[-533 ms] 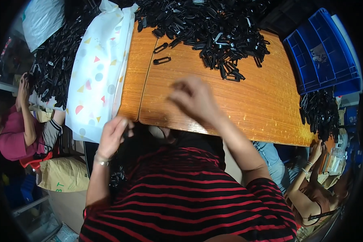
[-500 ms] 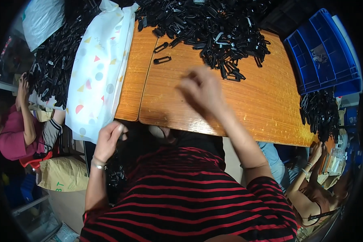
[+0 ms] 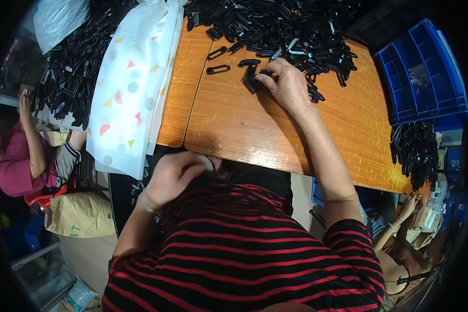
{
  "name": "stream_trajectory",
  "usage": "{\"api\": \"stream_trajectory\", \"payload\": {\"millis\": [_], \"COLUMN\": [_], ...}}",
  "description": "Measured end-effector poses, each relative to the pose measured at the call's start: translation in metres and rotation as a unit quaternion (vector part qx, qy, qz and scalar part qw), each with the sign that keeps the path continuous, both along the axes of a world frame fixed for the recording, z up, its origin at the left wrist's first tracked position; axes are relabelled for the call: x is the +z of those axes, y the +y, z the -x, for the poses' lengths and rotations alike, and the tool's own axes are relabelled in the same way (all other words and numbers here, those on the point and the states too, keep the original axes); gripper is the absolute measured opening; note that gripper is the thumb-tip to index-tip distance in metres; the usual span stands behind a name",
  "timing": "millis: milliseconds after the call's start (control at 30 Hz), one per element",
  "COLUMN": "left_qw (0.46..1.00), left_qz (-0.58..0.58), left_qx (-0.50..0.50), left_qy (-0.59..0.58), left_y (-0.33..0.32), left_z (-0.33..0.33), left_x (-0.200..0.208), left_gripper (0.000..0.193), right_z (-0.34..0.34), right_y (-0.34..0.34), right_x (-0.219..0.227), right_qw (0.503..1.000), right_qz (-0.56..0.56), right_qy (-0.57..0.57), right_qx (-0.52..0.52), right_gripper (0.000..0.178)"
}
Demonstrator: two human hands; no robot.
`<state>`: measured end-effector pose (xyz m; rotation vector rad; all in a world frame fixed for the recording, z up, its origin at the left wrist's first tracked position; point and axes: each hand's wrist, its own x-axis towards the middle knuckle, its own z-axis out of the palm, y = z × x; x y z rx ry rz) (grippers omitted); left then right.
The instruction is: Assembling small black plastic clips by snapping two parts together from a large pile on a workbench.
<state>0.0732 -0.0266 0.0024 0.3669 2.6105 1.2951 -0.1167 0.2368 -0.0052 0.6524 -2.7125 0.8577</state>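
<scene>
My right hand [image 3: 290, 89] is at the near edge of a heap of black plastic pieces [image 3: 275, 31] on the wooden table. Its thumb and forefinger close on a small black plastic piece, mostly hidden by the fingers. Just left of the fingertips lie a few dark pieces [image 3: 250, 78]. Two slotted, elongated black pieces [image 3: 218, 69] rest apart from the heap, farther left. My left hand [image 3: 172, 176] is below the table's front edge, before my body. Motion smears its fingers, and I cannot make out anything in it.
A white patterned plastic sheet [image 3: 125, 99] drapes over the table's left side. Beyond it lies another black heap [image 3: 70, 78], with a person in a pink top [image 3: 23, 166] beside it. A blue crate [image 3: 426, 73] stands at right, near another person's arm [image 3: 392, 226].
My right hand has reached forward to the heap and closed on a piece there. My left hand has swung right, toward my middle. The view has shifted slightly.
</scene>
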Motion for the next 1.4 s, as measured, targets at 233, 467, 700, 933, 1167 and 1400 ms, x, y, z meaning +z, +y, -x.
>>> {"api": "stream_trajectory", "payload": {"millis": [233, 467, 700, 933, 1167, 1400], "left_qw": [0.945, 0.919, 0.930, 0.983, 0.907, 0.887], "left_qz": [0.072, 0.187, 0.147, -0.034, -0.386, -0.431], "left_qx": [0.014, -0.061, -0.033, 0.041, 0.138, 0.122], "left_qy": [0.318, 0.340, 0.335, 0.178, -0.091, -0.114], "left_y": [0.076, 0.086, 0.079, 0.074, 0.073, 0.065], "left_z": [0.111, 0.164, 0.155, 0.137, 0.127, 0.122], "left_x": [-0.015, -0.024, -0.025, -0.029, -0.046, -0.046], "left_gripper": [0.018, 0.017, 0.019, 0.020, 0.025, 0.027], "right_z": [-0.013, -0.025, -0.002, -0.008, -0.037, -0.052], "right_y": [0.029, 0.037, 0.043, 0.034, 0.017, 0.016], "right_x": [0.002, 0.002, -0.007, 0.005, -0.018, -0.011], "right_qw": [0.999, 0.994, 0.948, 0.927, 0.964, 0.999], "right_qz": [0.016, 0.083, 0.267, 0.291, 0.074, -0.013], "right_qy": [0.019, -0.068, -0.172, -0.235, -0.219, -0.016], "right_qx": [-0.042, 0.028, 0.022, -0.017, 0.131, 0.027], "right_gripper": [0.023, 0.018, 0.021, 0.018, 0.026, 0.030]}}
